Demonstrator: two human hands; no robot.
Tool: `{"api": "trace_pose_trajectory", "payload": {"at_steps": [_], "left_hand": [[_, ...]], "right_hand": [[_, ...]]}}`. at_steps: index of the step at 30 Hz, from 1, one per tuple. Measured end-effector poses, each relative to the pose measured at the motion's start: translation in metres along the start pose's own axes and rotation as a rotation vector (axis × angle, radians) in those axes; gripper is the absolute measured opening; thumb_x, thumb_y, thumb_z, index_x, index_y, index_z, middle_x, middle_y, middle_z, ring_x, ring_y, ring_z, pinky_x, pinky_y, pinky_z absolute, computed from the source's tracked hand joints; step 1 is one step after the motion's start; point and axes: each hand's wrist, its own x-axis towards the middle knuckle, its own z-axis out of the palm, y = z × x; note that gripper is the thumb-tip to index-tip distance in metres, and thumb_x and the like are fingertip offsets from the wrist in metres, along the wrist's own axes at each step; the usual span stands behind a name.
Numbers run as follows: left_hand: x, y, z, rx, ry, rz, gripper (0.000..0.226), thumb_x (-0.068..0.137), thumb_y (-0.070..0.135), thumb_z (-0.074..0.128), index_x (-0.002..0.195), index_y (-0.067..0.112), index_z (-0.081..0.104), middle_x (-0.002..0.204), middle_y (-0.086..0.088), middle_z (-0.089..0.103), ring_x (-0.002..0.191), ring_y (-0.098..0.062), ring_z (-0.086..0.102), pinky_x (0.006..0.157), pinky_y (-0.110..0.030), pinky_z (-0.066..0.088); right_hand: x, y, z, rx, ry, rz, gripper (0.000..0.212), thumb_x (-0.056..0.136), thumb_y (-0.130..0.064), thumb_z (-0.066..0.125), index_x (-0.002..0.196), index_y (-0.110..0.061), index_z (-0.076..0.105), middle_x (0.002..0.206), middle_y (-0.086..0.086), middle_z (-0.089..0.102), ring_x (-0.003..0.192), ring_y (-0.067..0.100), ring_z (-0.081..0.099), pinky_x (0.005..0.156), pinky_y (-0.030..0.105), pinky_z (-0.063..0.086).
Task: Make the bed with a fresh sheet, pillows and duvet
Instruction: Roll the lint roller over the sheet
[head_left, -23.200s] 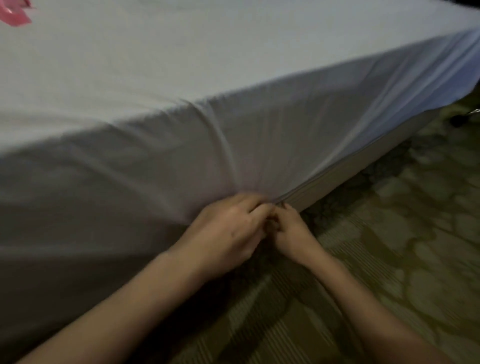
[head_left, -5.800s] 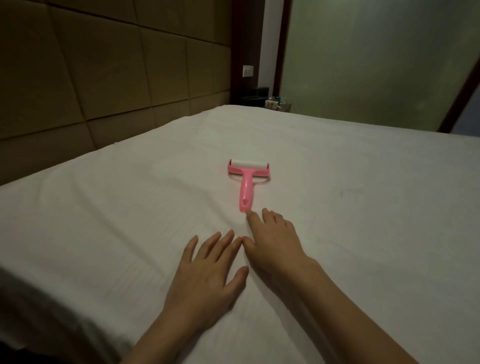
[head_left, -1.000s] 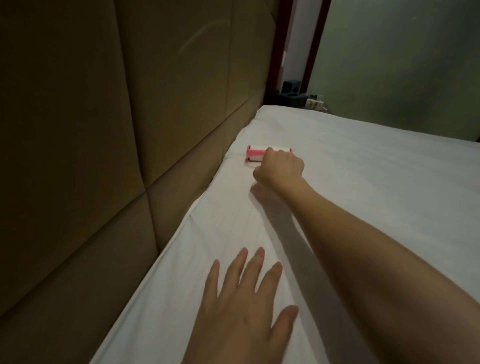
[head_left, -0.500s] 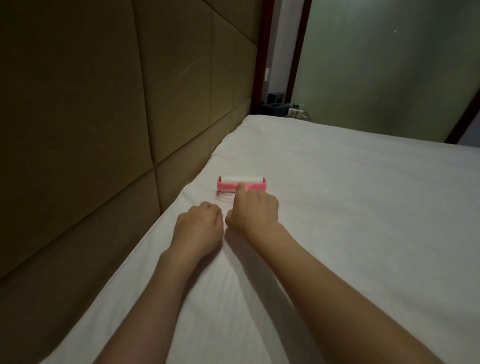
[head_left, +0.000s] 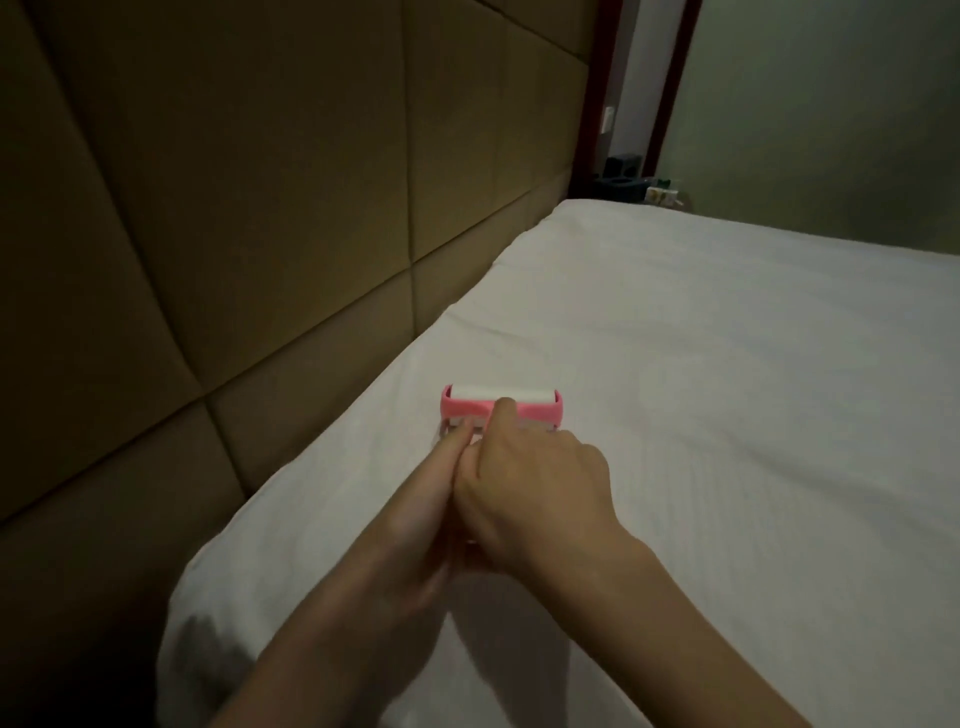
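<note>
Plainly, no brand or writing is showing on the pink plastic lint roller with a white sticky drum (head_left: 502, 407). Both forearms are reaching forward together over the white fitted bed sheet (head_left: 727, 395). The right hand (head_left: 530, 493) is curling around the roller's handle, forefinger lying along its neck just behind the drum. The left hand (head_left: 431, 499) is pressing against the right one, fingers extended toward the roller; whether it is grasping the handle cannot be told. Left of the grip, the padded tan headboard panels (head_left: 260, 208) are rising beside the sheet's edge.
</note>
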Motion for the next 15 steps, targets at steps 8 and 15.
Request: {"api": "trace_pose_trajectory", "payload": {"at_steps": [8,15], "left_hand": [[-0.073,-0.013,-0.073,0.252,0.126,0.034,0.065,0.085,0.064,0.04,0.069,0.005,0.062,0.046,-0.007,0.045,0.036,-0.013,0.049,0.049,-0.033,0.043],[-0.076,-0.067,-0.17,0.32,0.333,-0.122,0.061,0.089,0.065,0.049,0.11,0.008,0.056,0.067,-0.007,0.04,0.047,-0.019,0.034,0.052,-0.03,0.029]], "right_hand": [[-0.037,-0.048,0.005,0.018,-0.132,-0.354,0.018,0.099,-0.03,0.044,0.099,-0.013,0.051,0.101,0.005,0.052,0.095,0.023,0.055,0.081,0.035,0.046],[-0.027,-0.044,0.051,0.044,-0.067,-0.737,0.053,0.088,-0.023,0.064,0.136,-0.018,0.041,0.145,0.003,0.038,0.132,0.022,0.031,0.117,0.041,0.015]]}}
